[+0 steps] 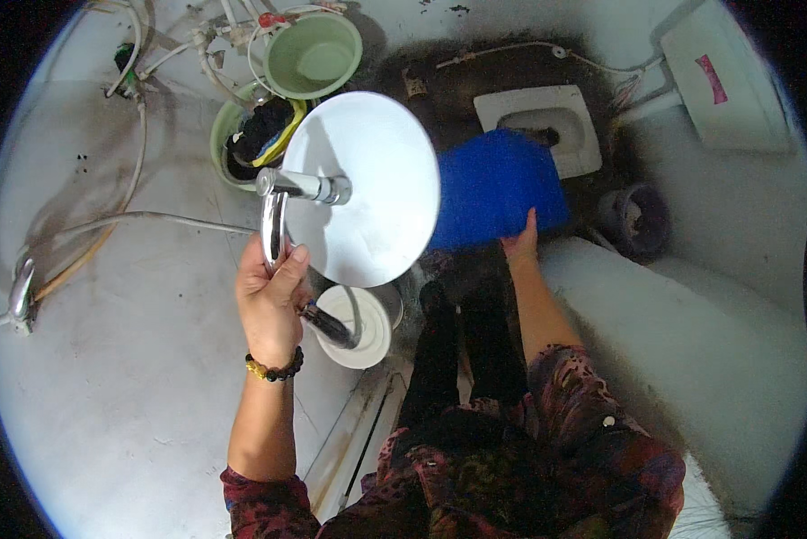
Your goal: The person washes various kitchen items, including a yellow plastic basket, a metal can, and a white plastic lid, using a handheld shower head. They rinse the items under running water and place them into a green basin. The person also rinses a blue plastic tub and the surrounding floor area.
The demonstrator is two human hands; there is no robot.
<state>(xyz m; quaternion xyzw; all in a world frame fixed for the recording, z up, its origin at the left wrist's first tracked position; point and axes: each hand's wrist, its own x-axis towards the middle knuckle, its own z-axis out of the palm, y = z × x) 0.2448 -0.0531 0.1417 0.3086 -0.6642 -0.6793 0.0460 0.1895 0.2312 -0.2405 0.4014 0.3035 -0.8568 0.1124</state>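
Note:
My left hand [273, 296] is closed around the curved chrome pipe [276, 220] of a fixture with a large round white disc [381, 180], which looks like a wide shower head. The disc hangs tilted in front of me and hides part of what lies behind it. A dark cylindrical end [327, 325] shows below my fist, over a round white lid [342, 349]. My right hand [522, 242] grips the near edge of a blue flat sheet [498, 193], thumb on top and other fingers hidden underneath. The sheet's left part is covered by the disc.
Beyond the blue sheet is a white squat toilet [547, 126]. A green basin [314, 56] stands at the far left, with another green basin [217, 148] holding dark cloth below it. A dark bucket [635, 220] sits right. Hoses [138, 153] run along the left wall.

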